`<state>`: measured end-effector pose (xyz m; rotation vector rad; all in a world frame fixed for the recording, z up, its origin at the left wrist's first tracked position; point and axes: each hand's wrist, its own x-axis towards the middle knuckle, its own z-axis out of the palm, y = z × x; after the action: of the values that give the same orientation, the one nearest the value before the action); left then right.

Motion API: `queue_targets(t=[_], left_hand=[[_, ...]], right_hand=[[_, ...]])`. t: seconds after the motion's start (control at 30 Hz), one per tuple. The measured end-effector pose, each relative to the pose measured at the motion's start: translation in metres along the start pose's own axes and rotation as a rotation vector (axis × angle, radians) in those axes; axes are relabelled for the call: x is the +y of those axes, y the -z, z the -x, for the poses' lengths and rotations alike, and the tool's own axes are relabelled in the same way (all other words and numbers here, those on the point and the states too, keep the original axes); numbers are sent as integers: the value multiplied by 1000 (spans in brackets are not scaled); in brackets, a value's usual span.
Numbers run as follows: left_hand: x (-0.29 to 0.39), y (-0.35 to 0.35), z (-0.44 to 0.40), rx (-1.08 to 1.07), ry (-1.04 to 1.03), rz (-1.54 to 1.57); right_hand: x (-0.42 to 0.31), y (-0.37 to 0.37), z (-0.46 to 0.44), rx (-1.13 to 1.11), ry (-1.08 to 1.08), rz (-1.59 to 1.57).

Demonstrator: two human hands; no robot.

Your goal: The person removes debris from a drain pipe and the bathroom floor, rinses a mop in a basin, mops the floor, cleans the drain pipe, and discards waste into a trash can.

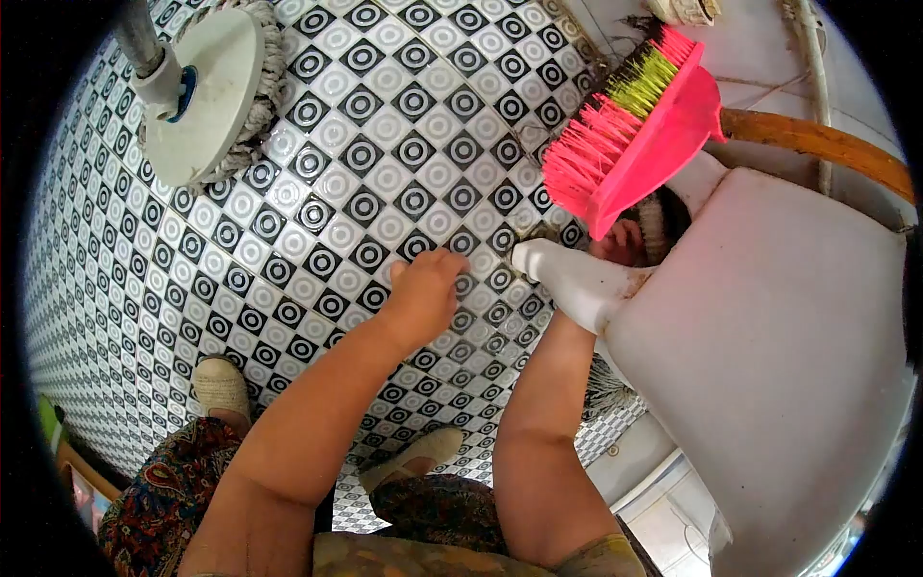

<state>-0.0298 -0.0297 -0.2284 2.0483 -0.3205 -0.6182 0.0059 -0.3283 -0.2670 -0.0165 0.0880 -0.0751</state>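
Observation:
My left hand [428, 288] hangs over the black-and-white tiled floor, its fingers curled in, with nothing visible in them. Behind the leg of a white plastic chair or stool [769, 327] reaches my right arm. Only part of my right hand [617, 243] shows past that leg, fingers bent, beside a striped, woven-looking thing [654, 231]. Whether it grips this is hidden. Just above my right hand is the pink head of a broom [639, 144], with pink and yellow bristles and a wooden handle [822, 144].
A mop [207, 106] with a round pale plate and grey strands stands upper left. Dark debris [639, 62] lies along the floor's far edge near a pale object [685, 10]. Grey strands [608, 389] show below the chair. My shoes [223, 387] are on the tiles.

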Motion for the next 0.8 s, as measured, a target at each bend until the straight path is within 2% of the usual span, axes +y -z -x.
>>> queue_targets(t=[0.03, 0.07, 0.2, 0.4, 0.47, 0.5, 0.53, 0.6, 0.7, 0.8], left_hand=[[0, 0, 0, -1, 1, -1], [1, 1, 0, -6, 5, 7], [3, 3, 0, -30, 28, 13], [2, 2, 0, -39, 38, 4], [1, 1, -1, -34, 34, 3], [1, 1, -1, -30, 29, 3], [1, 1, 0, -29, 30, 3], [1, 0, 1, -10, 13, -15], [3, 0, 0, -14, 18, -31], [1, -2, 0, 4, 18, -29]], right_hand=[[-8, 4, -3, -12, -117, 56], [-14, 9, -3, -13, -100, 27], [13, -7, -9, 6, 108, -100], [35, -18, -7, -31, 307, -96], [34, -17, -9, -72, 258, -165], [32, -18, -12, -60, 110, -340], [28, -20, -15, -60, 108, -339], [23, -24, -19, 56, -188, -437], [26, -25, -14, 126, -94, -391], [35, -31, -15, 101, -35, -336]])
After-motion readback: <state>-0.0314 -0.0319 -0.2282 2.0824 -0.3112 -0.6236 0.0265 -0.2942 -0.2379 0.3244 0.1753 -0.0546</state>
